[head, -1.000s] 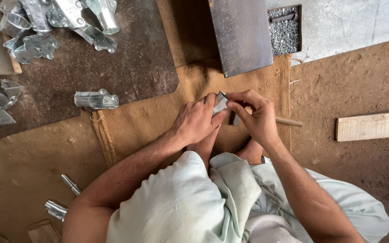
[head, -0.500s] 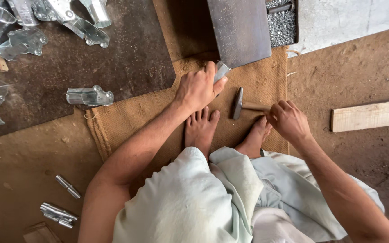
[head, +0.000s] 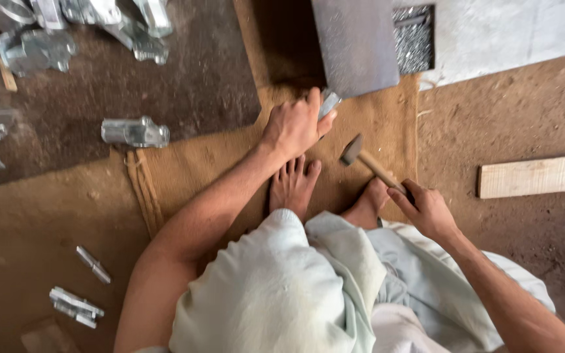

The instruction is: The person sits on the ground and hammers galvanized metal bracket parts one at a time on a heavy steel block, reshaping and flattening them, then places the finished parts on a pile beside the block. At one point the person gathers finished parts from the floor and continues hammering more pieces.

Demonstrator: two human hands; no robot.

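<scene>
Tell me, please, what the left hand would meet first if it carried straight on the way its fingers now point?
Most likely the grey metal plate. The left hand holds a small silvery metal piece at the plate's near edge, fingers pointing up-frame towards it. Depth is hard to judge, so the hand could pass slightly under it.

A single camera sits on the person's head and looks almost straight down at the floor (head: 531, 98). It is close: the lap fills the bottom edge, the arms reach up toward the middle. The burlap mat (head: 204, 163) runs across the centre, a grey metal plate (head: 358, 42) touching the top edge.
</scene>
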